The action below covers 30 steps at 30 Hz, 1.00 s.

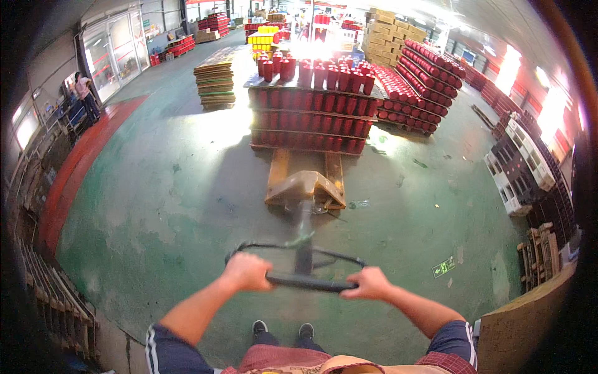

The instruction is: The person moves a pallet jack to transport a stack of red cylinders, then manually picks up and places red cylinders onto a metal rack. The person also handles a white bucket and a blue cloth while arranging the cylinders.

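Note:
Both my arms reach forward to the black handle (308,283) of a pallet jack. My left hand (248,272) is wrapped round the handle's left end, and my right hand (372,283) grips its right end. Beyond the handle sits the worn yellow body of the pallet jack (303,186), its two forks running under a loaded stack. That stack of red cylinders (308,118) rises in several layers parted by thin sheets, with loose red cylinders (333,76) standing on its top sheet. The fork tips are hidden beneath the load.
A pile of flat boards (215,84) stands left of the load. More red cylinders (423,87) and brown cartons (389,34) are stacked to its right. White and black pallets (520,165) lean at the right, wooden pallets (59,299) at the left. A person (86,96) stands far left.

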Tool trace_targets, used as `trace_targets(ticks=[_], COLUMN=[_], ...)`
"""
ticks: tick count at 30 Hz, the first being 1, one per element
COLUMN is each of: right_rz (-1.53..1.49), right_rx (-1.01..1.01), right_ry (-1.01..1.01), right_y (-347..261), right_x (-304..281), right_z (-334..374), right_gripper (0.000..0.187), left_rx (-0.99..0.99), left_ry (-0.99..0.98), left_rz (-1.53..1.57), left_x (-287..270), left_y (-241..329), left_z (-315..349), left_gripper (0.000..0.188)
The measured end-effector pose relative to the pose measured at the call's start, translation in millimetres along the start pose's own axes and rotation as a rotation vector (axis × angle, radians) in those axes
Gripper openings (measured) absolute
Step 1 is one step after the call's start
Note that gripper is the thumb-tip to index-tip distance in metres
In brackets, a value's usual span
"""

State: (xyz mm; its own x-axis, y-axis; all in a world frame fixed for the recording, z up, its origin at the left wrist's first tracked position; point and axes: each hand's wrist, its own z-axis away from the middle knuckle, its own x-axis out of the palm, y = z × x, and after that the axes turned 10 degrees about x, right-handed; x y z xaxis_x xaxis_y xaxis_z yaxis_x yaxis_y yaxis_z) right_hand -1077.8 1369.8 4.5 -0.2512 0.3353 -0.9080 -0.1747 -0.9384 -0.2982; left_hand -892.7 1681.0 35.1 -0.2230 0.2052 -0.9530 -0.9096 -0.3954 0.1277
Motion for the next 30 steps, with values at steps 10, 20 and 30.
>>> trace_targets(ticks=[10,20,30], right_rz=[0.125,0.158,0.16], right_rx=[0.074,0.456,0.292], right_ry=[-0.456,-0.388,-0.271], right_y=[-79,-139,-190], right_x=[252,72,141], right_z=[45,-29,-24], right_gripper=[0.059,0.068,0.063], left_rx=[0.054,0.269,0.177], left_ry=[-0.232,-0.176,-0.245], left_rz=[0.29,0.201,0.168], left_x=[230,40,89], left_y=[-2,-122,-150], left_z=[97,52,83], left_gripper=[0.032,0.046,0.048])
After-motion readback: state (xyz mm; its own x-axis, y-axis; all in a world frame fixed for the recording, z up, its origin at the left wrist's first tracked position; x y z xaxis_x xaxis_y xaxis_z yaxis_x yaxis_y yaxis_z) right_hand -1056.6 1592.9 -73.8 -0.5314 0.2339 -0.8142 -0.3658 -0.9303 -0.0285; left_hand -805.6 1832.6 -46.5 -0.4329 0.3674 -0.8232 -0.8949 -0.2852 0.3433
